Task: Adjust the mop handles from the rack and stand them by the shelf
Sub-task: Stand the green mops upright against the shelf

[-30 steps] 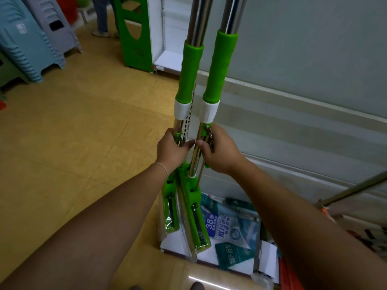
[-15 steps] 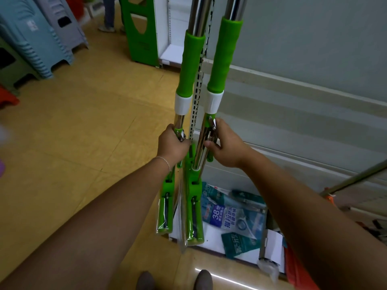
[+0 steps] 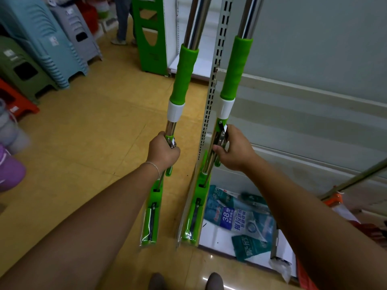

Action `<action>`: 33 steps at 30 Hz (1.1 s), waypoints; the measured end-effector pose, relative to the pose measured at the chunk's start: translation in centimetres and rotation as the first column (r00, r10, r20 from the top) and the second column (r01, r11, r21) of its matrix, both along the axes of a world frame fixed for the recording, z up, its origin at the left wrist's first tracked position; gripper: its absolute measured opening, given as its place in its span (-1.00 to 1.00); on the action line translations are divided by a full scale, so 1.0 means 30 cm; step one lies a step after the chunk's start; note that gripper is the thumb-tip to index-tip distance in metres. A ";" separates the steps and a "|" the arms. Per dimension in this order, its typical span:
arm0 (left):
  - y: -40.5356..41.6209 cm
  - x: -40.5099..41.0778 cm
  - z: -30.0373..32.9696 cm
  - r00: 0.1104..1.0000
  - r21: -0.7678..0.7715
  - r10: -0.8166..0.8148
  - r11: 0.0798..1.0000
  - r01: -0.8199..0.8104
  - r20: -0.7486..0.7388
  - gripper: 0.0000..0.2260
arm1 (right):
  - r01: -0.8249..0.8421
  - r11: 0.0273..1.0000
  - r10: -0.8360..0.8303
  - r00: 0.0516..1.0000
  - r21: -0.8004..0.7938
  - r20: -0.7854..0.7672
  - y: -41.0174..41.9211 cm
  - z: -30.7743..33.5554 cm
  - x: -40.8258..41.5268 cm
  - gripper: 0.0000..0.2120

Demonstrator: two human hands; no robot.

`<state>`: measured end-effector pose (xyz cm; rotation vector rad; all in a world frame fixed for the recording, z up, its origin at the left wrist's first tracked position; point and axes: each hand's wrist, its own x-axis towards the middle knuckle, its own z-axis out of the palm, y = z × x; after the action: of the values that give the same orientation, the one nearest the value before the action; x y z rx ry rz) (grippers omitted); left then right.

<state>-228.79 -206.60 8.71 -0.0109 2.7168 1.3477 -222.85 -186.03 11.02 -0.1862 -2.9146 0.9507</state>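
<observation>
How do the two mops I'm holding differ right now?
The left mop stands over the open floor; the right mop stands against the slotted shelf upright. The left hand wraps the left mop's pole; the right hand grips the right mop's squeeze lever. Both are near upright, with green grips, white collars and plastic-wrapped heads.

Both arms outstretched, left hand point(image 3: 164, 151) and right hand point(image 3: 232, 150) each fisted, apart.

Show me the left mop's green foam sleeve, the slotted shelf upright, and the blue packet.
green foam sleeve point(image 3: 183, 74), head view, mid-sleeve.
slotted shelf upright point(image 3: 217, 59), head view, slotted face.
blue packet point(image 3: 228, 219), head view, printed front.
</observation>
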 end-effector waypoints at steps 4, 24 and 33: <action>-0.041 -0.005 0.011 1.000 -0.011 -0.009 1.000 0.009 0.000 -0.85 | 0.032 0.999 -0.031 0.999 0.013 -0.029 -0.010 -0.014 0.014 -0.54; -0.104 -0.076 0.033 0.999 -0.048 -0.025 0.999 0.024 -0.025 -0.88 | 0.279 0.954 -0.281 0.960 -0.110 0.000 -0.025 -0.039 -0.080 -0.37; -0.104 -0.085 0.033 0.999 -0.033 -0.045 0.998 0.045 -0.011 -0.87 | 0.356 0.932 -0.357 0.934 0.062 -0.001 -0.022 -0.049 -0.199 -0.36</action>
<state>-231.34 -209.73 9.71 0.0550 2.7312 1.2948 -228.81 -186.69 9.57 -0.6905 -2.7716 0.7995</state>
